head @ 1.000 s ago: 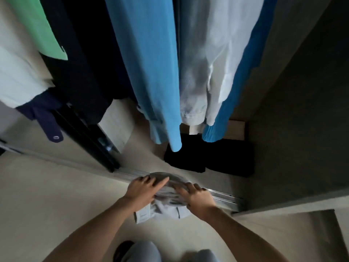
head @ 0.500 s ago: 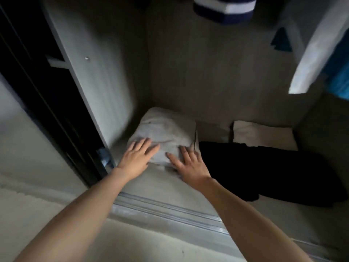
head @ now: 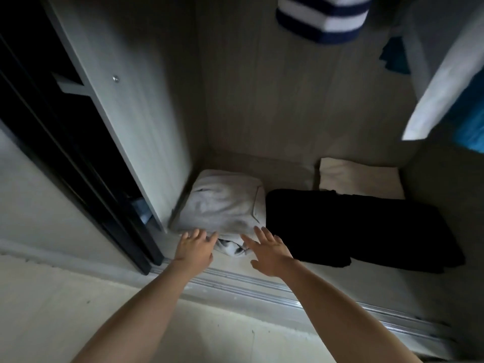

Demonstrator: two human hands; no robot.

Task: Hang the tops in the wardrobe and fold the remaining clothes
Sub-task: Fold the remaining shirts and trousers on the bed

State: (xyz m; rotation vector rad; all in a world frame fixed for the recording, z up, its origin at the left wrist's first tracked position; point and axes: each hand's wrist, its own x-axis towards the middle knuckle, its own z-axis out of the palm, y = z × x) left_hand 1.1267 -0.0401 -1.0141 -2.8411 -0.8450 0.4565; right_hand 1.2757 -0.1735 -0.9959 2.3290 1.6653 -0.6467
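While both bare arms stretch over the sliding-door track and into the bottom of the wardrobe, the folded grey garment sits down on the wardrobe floor, tucked into the left corner, right up against the pale side panel. The left hand is flat, with straight, slightly spread fingers, and its fingertips are at the near edge of the grey bundle. The right hand does much the same: its fingers are fanned out and relaxed, its fingertips lie at the bundle's near right corner, and it grips nothing. Neither hand curls round the cloth. Whether they press on it or merely touch it, I cannot tell in this dim light. Between the two hands a loose bit of the grey fabric bulges out at the front.

Just to the right, touching the grey piece, a folded black garment spreads wide across the floor. Behind that, against the back wall, lies a folded cream item. Up top, the hem of a navy-and-white striped top hangs into view, and at the right edge a white garment dangles beside something bright blue. On the far left stands the dark sliding door.
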